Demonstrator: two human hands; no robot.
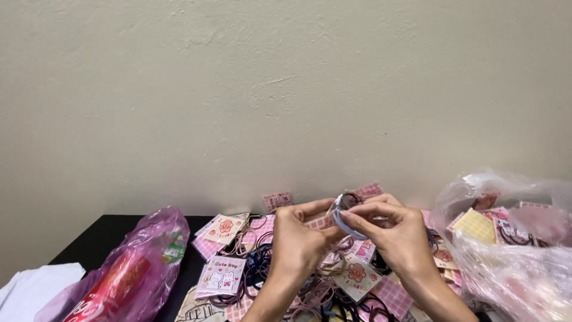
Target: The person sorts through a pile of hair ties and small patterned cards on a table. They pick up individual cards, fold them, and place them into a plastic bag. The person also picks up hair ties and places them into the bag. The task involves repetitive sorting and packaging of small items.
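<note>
My left hand (300,237) and my right hand (398,234) meet above a heap of hair ties and small pink checked cards (221,275). Together the fingers of both hands pinch a bundle of thin hair ties (345,210), pale blue and dark ones, held up in front of the wall. Under the hands lie loose elastic hair ties (260,266) in pink, blue and black, mixed with cartoon-printed backing cards (356,275).
A purple plastic bag (134,271) with a red package inside lies at the left on the black table (101,237). A clear plastic bag (512,244) full of carded hair ties stands at the right. White cloth (33,287) sits at the far left. A beige wall is close behind.
</note>
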